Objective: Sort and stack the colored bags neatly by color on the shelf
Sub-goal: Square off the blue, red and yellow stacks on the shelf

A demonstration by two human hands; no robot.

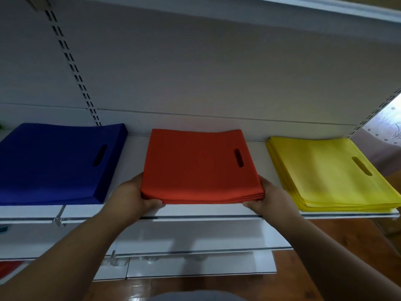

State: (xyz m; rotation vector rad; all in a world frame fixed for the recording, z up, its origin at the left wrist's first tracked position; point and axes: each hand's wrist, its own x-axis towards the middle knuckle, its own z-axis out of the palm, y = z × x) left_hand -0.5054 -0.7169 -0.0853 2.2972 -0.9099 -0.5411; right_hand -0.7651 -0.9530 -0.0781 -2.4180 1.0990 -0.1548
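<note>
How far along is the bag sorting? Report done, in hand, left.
Done: the blue stack and yellow stack sit apart on the shelf, one color each. In hand: left hand and right hand grip the red stack at its front corners. Left: squaring the red stack; yellow's edges look fanned.

three bag stacks (201, 166), two hands (132, 196)

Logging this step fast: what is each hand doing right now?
Left hand: gripping the red bag stack at its near left corner.
Right hand: gripping its near right corner.
</note>
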